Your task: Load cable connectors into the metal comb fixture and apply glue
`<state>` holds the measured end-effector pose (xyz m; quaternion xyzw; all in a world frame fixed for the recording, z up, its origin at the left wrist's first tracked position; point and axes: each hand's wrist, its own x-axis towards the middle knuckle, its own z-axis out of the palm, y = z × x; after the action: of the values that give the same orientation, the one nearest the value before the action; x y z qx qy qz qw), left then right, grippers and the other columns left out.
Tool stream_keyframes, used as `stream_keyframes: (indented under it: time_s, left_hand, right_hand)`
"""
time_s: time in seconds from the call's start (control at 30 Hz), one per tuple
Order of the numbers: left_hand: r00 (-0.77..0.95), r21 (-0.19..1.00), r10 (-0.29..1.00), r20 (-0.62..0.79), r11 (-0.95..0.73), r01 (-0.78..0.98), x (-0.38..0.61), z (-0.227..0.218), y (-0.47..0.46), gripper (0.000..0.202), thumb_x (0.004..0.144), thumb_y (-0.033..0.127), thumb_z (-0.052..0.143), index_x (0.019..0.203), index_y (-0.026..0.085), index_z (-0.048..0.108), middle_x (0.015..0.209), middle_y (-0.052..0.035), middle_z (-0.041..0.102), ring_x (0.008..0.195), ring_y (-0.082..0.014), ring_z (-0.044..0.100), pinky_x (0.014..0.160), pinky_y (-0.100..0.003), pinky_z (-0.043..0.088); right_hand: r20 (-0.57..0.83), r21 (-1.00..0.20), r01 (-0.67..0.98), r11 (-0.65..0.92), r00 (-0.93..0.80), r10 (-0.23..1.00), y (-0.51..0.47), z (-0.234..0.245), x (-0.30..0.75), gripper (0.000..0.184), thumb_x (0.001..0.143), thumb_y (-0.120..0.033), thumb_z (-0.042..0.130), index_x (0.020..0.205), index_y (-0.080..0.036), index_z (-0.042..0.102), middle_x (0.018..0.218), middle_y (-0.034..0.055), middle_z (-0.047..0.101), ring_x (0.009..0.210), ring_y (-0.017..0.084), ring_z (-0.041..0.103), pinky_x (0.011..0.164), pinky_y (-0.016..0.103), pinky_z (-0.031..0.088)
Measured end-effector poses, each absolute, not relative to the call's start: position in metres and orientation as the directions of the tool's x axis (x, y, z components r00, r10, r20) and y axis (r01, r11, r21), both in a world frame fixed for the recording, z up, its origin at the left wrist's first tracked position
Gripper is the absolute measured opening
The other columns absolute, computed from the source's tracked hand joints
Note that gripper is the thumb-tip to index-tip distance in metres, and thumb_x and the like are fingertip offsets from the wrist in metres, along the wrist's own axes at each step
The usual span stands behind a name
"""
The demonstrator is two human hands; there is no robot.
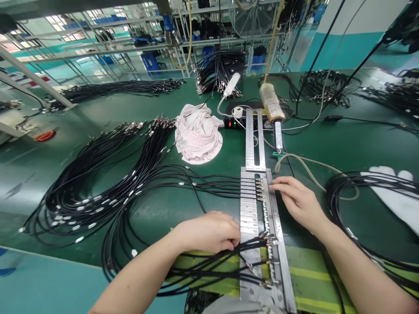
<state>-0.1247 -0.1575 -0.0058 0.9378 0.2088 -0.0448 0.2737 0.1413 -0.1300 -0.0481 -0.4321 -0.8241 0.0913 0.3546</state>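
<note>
A long metal slotted fixture (249,209) lies lengthwise in front of me, with several black cables (216,187) laid across its upper part. Their stripped ends (259,189) line up in the slot near its right rail. My left hand (211,231) rests at the fixture's left edge, its fingers closed on a black cable; the fingertips are partly hidden. More black cables (209,275) cross the lower part, ends lying unevenly over the rail. On the other side, my right hand (299,203) has its fingers stretched out, fingertips touching the right rail (273,205), holding nothing that I can see.
A large cable bundle (88,187) spreads at left. A crumpled pinkish cloth (198,135), a black box with lights (231,123) and a hanging tool (273,109) stand beyond the fixture. Coiled cable (335,196) and a white glove (393,196) lie at right.
</note>
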Motion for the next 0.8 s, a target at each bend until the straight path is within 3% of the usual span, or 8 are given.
stream_keyframes:
  time_s: [0.1,0.17,0.23,0.33,0.47,0.8]
  left_hand:
    - [0.859,0.473,0.509,-0.062,-0.743,0.474,-0.121,-0.012,-0.153,0.010,0.089,0.016,0.050,0.082,0.020,0.056,0.081,0.0018,0.061,0.076,-0.0122,0.055,0.069,-0.021,0.043]
    - [0.740,0.398,0.670,0.062,-0.697,0.597,-0.116,-0.019,-0.148,0.015,0.093,0.019,0.041,0.088,0.018,0.055,0.085,-0.0013,0.059,0.077,-0.0134,0.054,0.070,-0.023,0.044]
    - [0.648,0.308,0.743,0.167,-0.664,0.682,-0.109,-0.030,-0.143,0.020,0.095,0.020,0.035,0.091,0.016,0.055,0.086,-0.0036,0.057,0.079,-0.0152,0.054,0.071,-0.026,0.045]
    - [0.669,0.187,0.711,0.219,-0.703,0.686,-0.102,-0.044,-0.137,0.020,0.095,0.020,0.037,0.089,0.015,0.056,0.083,-0.0042,0.056,0.078,-0.0170,0.052,0.069,-0.028,0.046]
    - [0.726,0.069,0.665,0.178,-0.744,0.664,-0.101,-0.052,-0.135,0.020,0.093,0.016,0.039,0.081,0.015,0.055,0.078,-0.0038,0.053,0.073,-0.0175,0.049,0.062,-0.028,0.045]
    - [0.795,-0.032,0.579,0.179,-0.805,0.593,-0.099,-0.049,-0.133,0.026,0.089,0.007,0.033,0.077,0.015,0.054,0.076,-0.0045,0.051,0.068,-0.0175,0.044,0.059,-0.029,0.040]
  right_hand:
    - [0.496,-0.463,0.653,0.600,-0.370,0.786,-0.129,-0.050,0.143,0.031,0.085,-0.005,0.040,0.095,-0.021,0.064,0.102,0.0056,0.062,0.095,0.016,0.060,0.083,0.032,0.051]
    - [0.490,-0.464,0.654,0.598,-0.373,0.788,-0.129,-0.051,0.144,0.031,0.085,-0.006,0.040,0.096,-0.021,0.064,0.102,0.0058,0.061,0.094,0.016,0.060,0.082,0.031,0.051]
    - [0.485,-0.458,0.653,0.603,-0.386,0.785,-0.128,-0.052,0.144,0.030,0.085,-0.006,0.040,0.096,-0.020,0.064,0.102,0.0061,0.061,0.095,0.016,0.060,0.082,0.031,0.051]
    - [0.470,-0.450,0.656,0.606,-0.404,0.785,-0.129,-0.053,0.143,0.030,0.085,-0.006,0.040,0.096,-0.020,0.064,0.103,0.0065,0.061,0.096,0.016,0.060,0.083,0.031,0.051]
    - [0.461,-0.441,0.655,0.614,-0.422,0.781,-0.130,-0.053,0.142,0.030,0.085,-0.005,0.040,0.096,-0.019,0.065,0.103,0.0070,0.061,0.095,0.016,0.060,0.081,0.030,0.052]
    - [0.489,-0.410,0.642,0.647,-0.444,0.751,-0.130,-0.053,0.140,0.030,0.084,-0.005,0.040,0.094,-0.018,0.065,0.099,0.0080,0.063,0.092,0.018,0.060,0.079,0.034,0.054]
